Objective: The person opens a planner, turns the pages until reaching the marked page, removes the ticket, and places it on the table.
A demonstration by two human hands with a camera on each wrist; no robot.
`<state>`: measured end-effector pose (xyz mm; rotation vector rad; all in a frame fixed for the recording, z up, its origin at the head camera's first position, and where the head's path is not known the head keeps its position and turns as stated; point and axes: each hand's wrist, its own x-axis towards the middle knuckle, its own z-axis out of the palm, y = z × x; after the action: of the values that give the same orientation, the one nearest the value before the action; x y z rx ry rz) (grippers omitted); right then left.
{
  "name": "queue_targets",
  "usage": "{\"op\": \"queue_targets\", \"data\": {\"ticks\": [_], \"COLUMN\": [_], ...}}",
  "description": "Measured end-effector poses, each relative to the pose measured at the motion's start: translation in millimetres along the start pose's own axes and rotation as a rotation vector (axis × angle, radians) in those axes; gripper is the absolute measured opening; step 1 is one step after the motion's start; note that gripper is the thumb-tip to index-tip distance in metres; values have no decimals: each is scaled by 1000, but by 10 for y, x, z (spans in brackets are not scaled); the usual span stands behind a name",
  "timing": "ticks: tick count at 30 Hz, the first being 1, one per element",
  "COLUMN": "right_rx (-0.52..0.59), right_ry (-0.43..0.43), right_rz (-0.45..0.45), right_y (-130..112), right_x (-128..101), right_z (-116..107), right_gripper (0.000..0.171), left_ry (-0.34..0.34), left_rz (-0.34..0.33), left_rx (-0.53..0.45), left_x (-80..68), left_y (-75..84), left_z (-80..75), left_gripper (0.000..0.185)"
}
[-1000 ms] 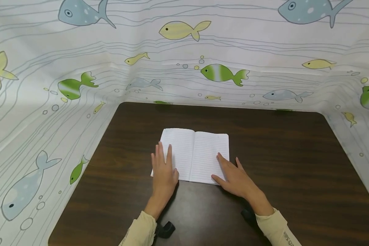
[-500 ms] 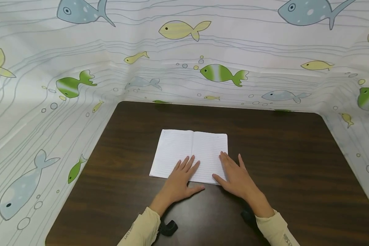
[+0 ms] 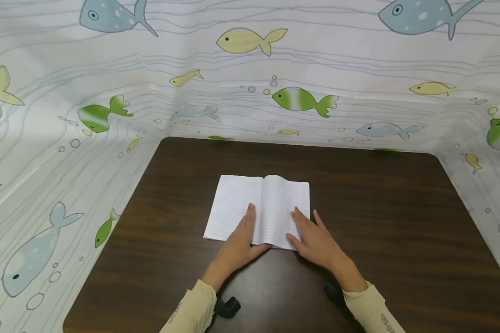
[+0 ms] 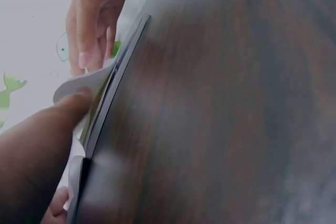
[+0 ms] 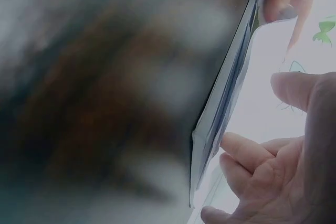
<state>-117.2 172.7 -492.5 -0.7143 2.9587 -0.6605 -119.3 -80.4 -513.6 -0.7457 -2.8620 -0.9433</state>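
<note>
An open notebook (image 3: 235, 196) with ruled white pages lies on the table. The right-hand page (image 3: 277, 203) bulges up beside the spine. My left hand (image 3: 236, 247) lies across the inner part of the left page, its fingers straight along the spine. Its thumb (image 4: 73, 104) touches the raised page's near edge, which curls in the left wrist view. On the right page rests my right hand (image 3: 318, 243), fingers extended and thumb spread apart. The right wrist view has the right hand's fingers (image 5: 247, 153) over the page, beside the notebook's edge.
The dark wood table (image 3: 391, 222) extends around the notebook. A white fish-print cloth (image 3: 250, 69) surrounds its back and sides. A black strap piece (image 3: 228, 307) hangs at the left wrist, and another (image 3: 334, 293) shows at the right wrist.
My left hand moved right from the left page's outer side to the spine, its fingers coming together. The right page now bulges; it lay flatter before. The right hand stayed nearly in place.
</note>
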Motion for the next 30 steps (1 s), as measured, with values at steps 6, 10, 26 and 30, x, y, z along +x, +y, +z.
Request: {"op": "queue_targets", "data": {"ticks": [6, 10, 26, 30], "right_rx": [-5, -12, -26, -35], "right_ry": [-4, -21, -43, -38], "right_rz": [57, 136, 179, 174], "right_y": [-12, 12, -2, 13], "right_x": [-23, -31, -6, -10], "right_z": [22, 17, -60, -43], "right_gripper": [80, 94, 99, 99], "left_ry": [102, 242, 608, 446], "left_rz": [25, 6, -143, -81], "left_rx": [43, 27, 375, 410], "left_x": [-47, -92, -91, -28], "left_y": [-1, 12, 0, 35], "left_z": [0, -13, -216, -153], "left_gripper": [102, 105, 118, 106]}}
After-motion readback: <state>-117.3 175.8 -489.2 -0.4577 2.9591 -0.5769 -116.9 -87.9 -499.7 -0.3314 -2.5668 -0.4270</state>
